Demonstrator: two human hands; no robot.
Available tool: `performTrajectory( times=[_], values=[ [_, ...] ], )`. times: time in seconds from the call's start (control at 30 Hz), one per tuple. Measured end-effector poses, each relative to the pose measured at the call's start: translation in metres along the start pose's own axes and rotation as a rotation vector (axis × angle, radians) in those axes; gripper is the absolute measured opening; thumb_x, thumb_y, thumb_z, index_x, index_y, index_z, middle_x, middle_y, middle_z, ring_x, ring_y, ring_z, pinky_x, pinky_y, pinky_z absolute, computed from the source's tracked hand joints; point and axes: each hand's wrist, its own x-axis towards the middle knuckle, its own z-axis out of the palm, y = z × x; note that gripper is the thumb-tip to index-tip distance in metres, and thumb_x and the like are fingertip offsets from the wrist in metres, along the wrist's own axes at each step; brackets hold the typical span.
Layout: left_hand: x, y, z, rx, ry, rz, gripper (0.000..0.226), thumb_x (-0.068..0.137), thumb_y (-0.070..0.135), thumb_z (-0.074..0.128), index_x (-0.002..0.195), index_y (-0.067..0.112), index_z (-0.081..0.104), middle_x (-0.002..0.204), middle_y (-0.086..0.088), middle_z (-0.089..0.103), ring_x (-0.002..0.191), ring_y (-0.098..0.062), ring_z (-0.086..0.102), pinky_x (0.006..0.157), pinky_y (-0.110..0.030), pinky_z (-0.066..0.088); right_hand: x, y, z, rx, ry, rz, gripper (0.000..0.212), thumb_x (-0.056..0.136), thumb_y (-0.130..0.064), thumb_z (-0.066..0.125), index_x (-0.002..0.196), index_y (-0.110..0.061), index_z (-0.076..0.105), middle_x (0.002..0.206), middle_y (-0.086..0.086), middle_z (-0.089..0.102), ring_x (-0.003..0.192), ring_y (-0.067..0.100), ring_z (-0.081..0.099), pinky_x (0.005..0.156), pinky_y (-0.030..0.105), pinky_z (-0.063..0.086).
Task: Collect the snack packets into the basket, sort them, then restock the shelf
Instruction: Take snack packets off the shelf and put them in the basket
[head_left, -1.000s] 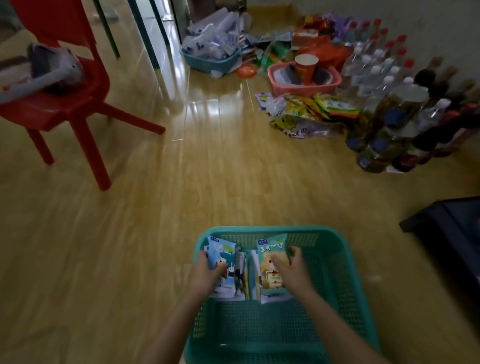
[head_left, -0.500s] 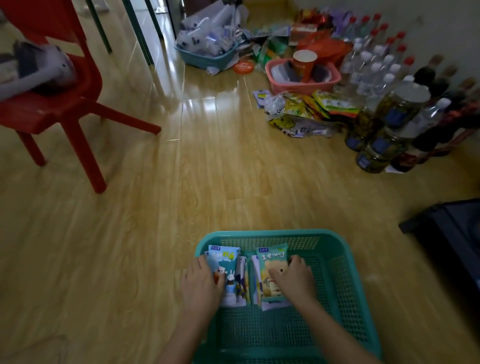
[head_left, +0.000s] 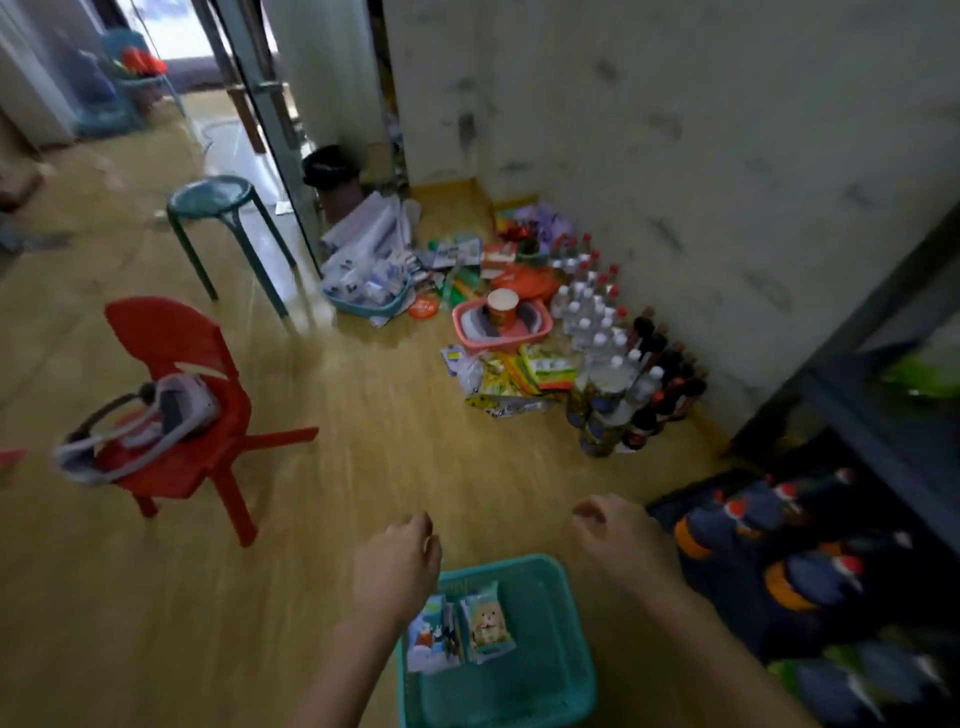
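Lifted both hands off the packets since half a second ago: brought left hand (head_left: 397, 566) up above the far left corner of the basket (head_left: 574, 649), and right hand (head_left: 618, 535) up past its far right corner, out over the floor (head_left: 389, 457). Holding nothing in either, with fingers loosely curled and a little blurred. Left two snack packets behind, a blue packet (head_left: 431, 636) and a green packet (head_left: 488, 623), lying flat, side by side and touching, in the basket's far left corner, with bare mesh over the near and right parts. Tipped the view up too, taking in far more of the room than before.

Hemmed in on the right by a dark shelf (head_left: 883, 415), with dark bottles (head_left: 779, 545) lying on its lowest level just beside the basket's right edge. Looking ahead over open wooden floor to a heap of loose packets (head_left: 514, 374), next to a pink basin (head_left: 501, 322) and standing bottles (head_left: 597, 322) ranged along the wall (head_left: 675, 156). Bounded on the left by a red chair (head_left: 176, 353), well apart from the basket, with a grey headset (head_left: 140, 426) on its seat. Farther back, a green stool (head_left: 218, 208) near the doorway.
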Motion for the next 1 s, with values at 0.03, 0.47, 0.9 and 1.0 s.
performTrajectory(
  times=[0.03,0.47,0.9,1.0],
  values=[
    [-0.005,0.017,-0.042,0.001,0.044,0.028,0.028,0.097,0.036,0.035,0.110,0.020,0.054,0.107,0.003,0.064,0.094,-0.016,0.062,0.068,-0.028,0.047,-0.015,-0.014,-0.040,-0.009,0.043,-0.009,0.023,0.092,-0.029,0.052,0.110,-0.021,0.063,0.115,0.000,0.062,0.104,0.018,0.058,0.086,0.034,0.049],
    [-0.092,0.220,-0.344,-0.063,0.444,0.658,0.024,0.092,0.040,0.045,0.092,0.018,0.056,0.091,-0.002,0.065,0.086,-0.027,0.063,0.064,-0.031,0.046,-0.282,-0.033,-0.361,-0.209,0.631,0.206,0.023,0.093,-0.039,0.047,0.110,-0.031,0.059,0.114,-0.012,0.060,0.103,0.014,0.057,0.067,0.026,0.039],
    [-0.288,0.420,-0.314,-0.232,0.287,1.426,0.013,0.088,0.030,0.059,0.085,0.017,0.059,0.081,0.001,0.065,0.078,-0.023,0.064,0.056,-0.030,0.043,-0.653,0.032,-0.343,-0.221,1.060,0.975,0.019,0.088,-0.038,0.055,0.104,-0.032,0.063,0.107,-0.011,0.062,0.094,0.018,0.060,0.065,0.029,0.041],
    [-0.349,0.461,-0.303,-0.270,0.223,1.542,0.012,0.088,0.033,0.057,0.091,0.021,0.061,0.088,0.005,0.066,0.086,-0.019,0.064,0.064,-0.031,0.047,-0.727,0.042,-0.325,-0.221,1.102,1.125,0.018,0.087,-0.038,0.055,0.102,-0.031,0.063,0.106,-0.011,0.063,0.095,0.017,0.061,0.071,0.033,0.047]
  ],
)
